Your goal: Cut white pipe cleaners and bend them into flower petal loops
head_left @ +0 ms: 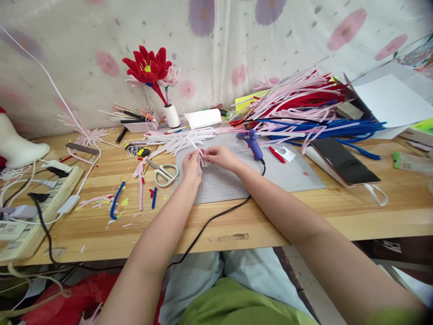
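Observation:
Over the left part of a grey cutting mat [223, 185], my two hands meet around white pipe cleaners [200, 159]. My left hand [191, 166] is closed on them, with loose ends hanging below its fingers and one strand rising above. Thumb and forefinger of my right hand [219, 158] pinch the same pieces from the right. Just left of my left hand lie scissors [165, 175] with pale handles. A purple hot glue gun [252, 142] rests on the mat beyond my right hand. Behind both hands is a pile of white pipe cleaners [181, 141].
Bundled pink, red and blue pipe cleaners [304, 104] fill the back right. A phone [345, 160] leans at the right. A red flower [149, 70] stands in a white holder [172, 116]. A power strip [43, 203] sits left; a black cord [209, 221] crosses the table's front edge.

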